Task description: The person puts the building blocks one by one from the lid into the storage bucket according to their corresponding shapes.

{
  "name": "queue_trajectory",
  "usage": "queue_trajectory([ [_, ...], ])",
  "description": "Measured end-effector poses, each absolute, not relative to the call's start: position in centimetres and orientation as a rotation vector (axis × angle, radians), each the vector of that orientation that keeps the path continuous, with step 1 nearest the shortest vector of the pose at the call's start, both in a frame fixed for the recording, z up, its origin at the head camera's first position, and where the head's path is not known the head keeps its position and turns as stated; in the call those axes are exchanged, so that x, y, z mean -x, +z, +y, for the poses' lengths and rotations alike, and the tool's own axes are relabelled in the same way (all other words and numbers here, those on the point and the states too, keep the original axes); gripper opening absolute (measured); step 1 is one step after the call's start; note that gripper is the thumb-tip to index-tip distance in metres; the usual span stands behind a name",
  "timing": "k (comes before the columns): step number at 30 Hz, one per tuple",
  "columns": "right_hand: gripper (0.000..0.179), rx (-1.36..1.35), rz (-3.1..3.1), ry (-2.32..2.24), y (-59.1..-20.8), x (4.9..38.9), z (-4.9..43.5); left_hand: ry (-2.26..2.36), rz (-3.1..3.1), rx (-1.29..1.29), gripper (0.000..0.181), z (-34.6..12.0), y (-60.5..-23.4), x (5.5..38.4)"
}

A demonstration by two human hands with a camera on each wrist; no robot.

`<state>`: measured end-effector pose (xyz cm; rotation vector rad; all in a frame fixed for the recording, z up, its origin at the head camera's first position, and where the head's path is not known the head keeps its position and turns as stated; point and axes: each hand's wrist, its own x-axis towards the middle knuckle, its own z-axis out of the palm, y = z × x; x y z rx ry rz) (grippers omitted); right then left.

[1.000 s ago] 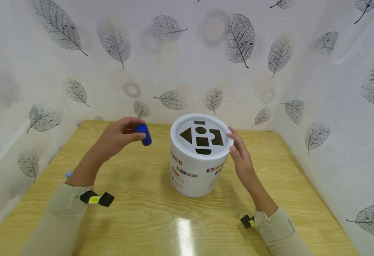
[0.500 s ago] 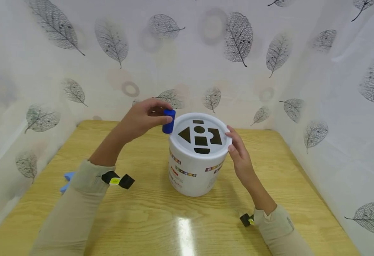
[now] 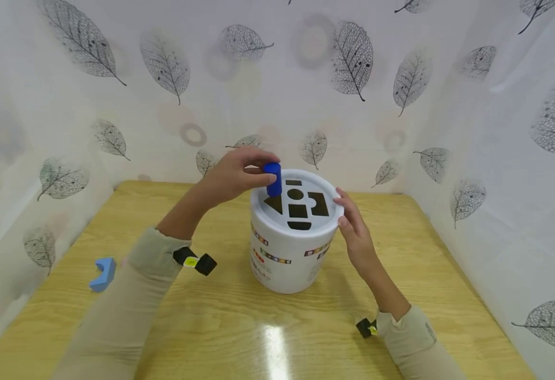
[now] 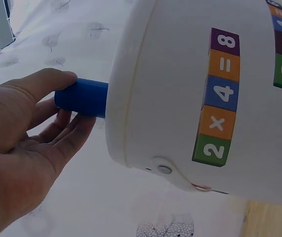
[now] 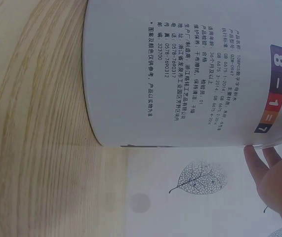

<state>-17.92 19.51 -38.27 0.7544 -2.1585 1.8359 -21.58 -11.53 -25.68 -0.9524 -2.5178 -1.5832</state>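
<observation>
In the head view my left hand (image 3: 239, 171) pinches a blue cylinder block (image 3: 273, 180) upright between thumb and fingers. The block is over the left part of the lid, overlapping the tip of the triangular hole; whether it touches the lid I cannot tell. In the left wrist view the lower end of the blue cylinder block (image 4: 84, 97) is hidden behind the rim. The white bucket (image 3: 284, 264) stands on the table, its lid (image 3: 277, 219) cut with several shaped holes, one round. My right hand (image 3: 360, 237) rests its fingertips and thumb against the bucket's right rim.
A light blue block with a curved notch (image 3: 103, 274) lies on the wooden table (image 3: 229, 327), left of my left sleeve (image 3: 125, 295). Behind and beside the table hangs a white curtain (image 3: 267, 95) with leaf prints.
My left hand has carried the blue cylinder block rightward from beside the bucket to over its lid. The light blue block has come out from behind my sleeve. My right hand stays at the rim.
</observation>
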Motion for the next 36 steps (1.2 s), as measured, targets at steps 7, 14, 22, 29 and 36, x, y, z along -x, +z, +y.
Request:
queue_trajectory([
  [7,0.043,-0.760,-2.157,1.838,-38.4,17.9,19.5,-1.568,-2.565,0.921,0.038,-9.7,-25.7,22.5],
  [14,0.043,-0.766,-2.156,1.835,-38.4,18.0,19.5,-1.538,-2.644,0.911,0.036,-8.1,-26.2,23.2],
  [22,0.043,-0.774,-2.147,1.837,-38.4,18.0,19.5,-1.409,-2.772,0.880,0.038,-7.3,-26.9,23.7],
  [29,0.042,-0.756,-2.172,1.819,-38.3,18.0,19.6,-1.330,-2.818,0.935,0.041,-7.2,-27.0,23.7],
  [36,0.042,-0.754,-2.186,1.816,-38.3,17.9,19.6,-1.281,-2.845,0.942,0.042,-7.1,-26.8,23.4],
])
